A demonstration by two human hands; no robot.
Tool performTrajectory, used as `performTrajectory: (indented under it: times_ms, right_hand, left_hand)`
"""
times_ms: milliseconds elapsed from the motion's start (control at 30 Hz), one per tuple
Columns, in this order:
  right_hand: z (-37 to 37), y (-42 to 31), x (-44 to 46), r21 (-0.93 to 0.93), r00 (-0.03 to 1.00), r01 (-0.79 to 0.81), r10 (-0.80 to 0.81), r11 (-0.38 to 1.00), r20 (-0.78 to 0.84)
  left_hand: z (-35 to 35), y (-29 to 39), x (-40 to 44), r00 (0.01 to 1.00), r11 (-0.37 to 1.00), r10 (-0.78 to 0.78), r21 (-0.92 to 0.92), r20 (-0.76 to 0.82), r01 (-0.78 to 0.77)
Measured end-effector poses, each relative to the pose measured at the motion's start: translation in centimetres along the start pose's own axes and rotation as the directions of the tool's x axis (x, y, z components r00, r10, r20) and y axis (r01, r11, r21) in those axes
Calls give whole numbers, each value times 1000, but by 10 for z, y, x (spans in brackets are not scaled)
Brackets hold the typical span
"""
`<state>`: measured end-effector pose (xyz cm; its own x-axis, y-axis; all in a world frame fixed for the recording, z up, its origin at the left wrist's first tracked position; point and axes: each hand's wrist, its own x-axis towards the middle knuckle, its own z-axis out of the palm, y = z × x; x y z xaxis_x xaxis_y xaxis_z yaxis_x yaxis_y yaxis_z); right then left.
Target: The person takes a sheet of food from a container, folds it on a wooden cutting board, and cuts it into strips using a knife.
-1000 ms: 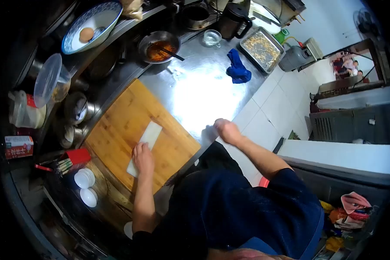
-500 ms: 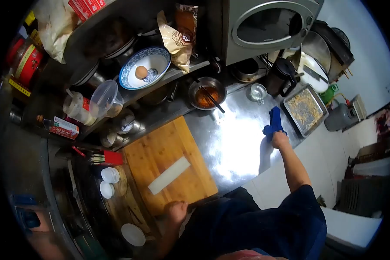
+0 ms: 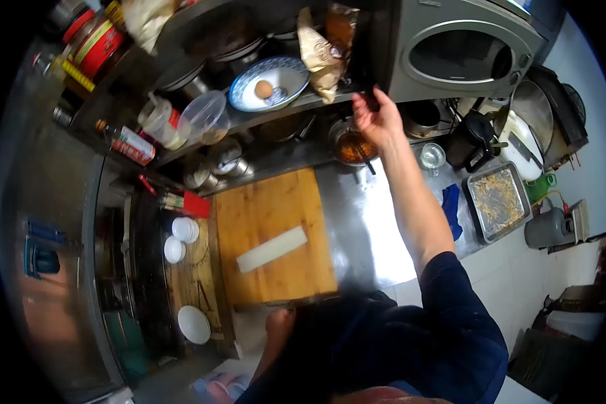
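Observation:
My right hand (image 3: pixel 378 120) is raised at the shelf edge, just below the cream-and-brown bag (image 3: pixel 322 59). Its fingers are apart, and I see nothing in them. Below it sits a metal bowl (image 3: pixel 341 156) of reddish sauce with chopsticks across it. The blue cloth (image 3: pixel 452 211) lies on the steel counter, released. Close to the front edge of the wooden cutting board (image 3: pixel 276 202) is my left hand (image 3: pixel 279 322), low beside my body, with its fingers hidden. A long, flat white slab (image 3: pixel 272 249) rests diagonally on the board.
A metal tray (image 3: pixel 497 200) of pale shreds stands at the right, near a glass cup (image 3: pixel 432 156) and a dark pitcher (image 3: pixel 473 138). The shelf holds a blue-patterned bowl (image 3: pixel 249 94) with an egg. Above is a microwave (image 3: pixel 461 54). White bowls (image 3: pixel 184 230) are at left.
My right hand has let go of the blue cloth and moved up and left to the shelf edge. The cloth stays by the tray. The camera view has shifted.

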<state>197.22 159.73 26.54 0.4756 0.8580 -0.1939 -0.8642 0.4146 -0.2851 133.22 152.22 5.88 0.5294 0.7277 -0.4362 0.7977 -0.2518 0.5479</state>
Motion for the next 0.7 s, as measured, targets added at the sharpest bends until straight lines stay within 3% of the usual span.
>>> performTrajectory:
  times_ms: [33, 67, 100, 167, 233, 267, 300, 333, 400, 467, 500, 567, 667, 700]
  right_hand:
    - [4, 3, 5, 23, 999, -25, 25, 999, -30]
    - [6, 6, 7, -54, 996, 45, -49, 998, -74]
    - [11, 6, 2, -14, 996, -15, 14, 1000, -88]
    - [21, 12, -31, -98, 997, -3, -4, 995, -72]
    - [25, 30, -76, -89, 997, -16, 9, 996, -73]
    - [25, 48, -109, -215, 992, 41, -65, 976, -104]
    - [22, 71, -142, -299, 979, 123, -165, 946, -121]
    - [2, 96, -176, -453, 954, 187, -271, 872, -127]
    - [-35, 153, -236, -800, 874, 210, -475, 562, -104]
    - [-45, 185, -282, -753, 884, 97, -404, 651, -235]
    - [-51, 183, -302, -739, 931, -65, -226, 671, -287]
    - [-71, 199, -316, -763, 882, -297, -141, 574, -449]
    - [-111, 260, -311, -798, 856, -277, -239, 535, -458]
    - [-124, 276, -307, -830, 858, -252, -282, 498, -430]
  left_hand:
    - [1, -6, 0, 1000, 1000, -17, -8, -3, 17]
    - [1, -11, 6, 1000, 998, -1, -66, 10, 2]
    - [-4, -11, 11, 999, 992, 19, -123, 27, -15]
    - [-17, -1, 23, 999, 999, 17, -43, 28, -16]
    - [-10, -24, 48, 990, 975, 136, -176, -24, -139]
    - [-18, -18, 61, 992, 997, 56, -58, 112, -50]
    - [-41, 14, 64, 993, 998, 22, -64, 120, -14]
    - [-46, 15, 75, 992, 993, 91, -80, 93, -83]
    - [-56, 24, 96, 979, 979, 188, -97, 75, -181]
    - [-62, 35, 125, 952, 952, 300, -84, 69, -294]
    - [-61, 37, 141, 922, 923, 382, -67, 56, -379]
    - [-69, 61, 171, 914, 924, 371, 29, 163, -380]
    - [-65, 81, 213, 867, 873, 461, 80, 189, -481]
    - [-62, 82, 226, 798, 790, 583, 121, 153, -601]
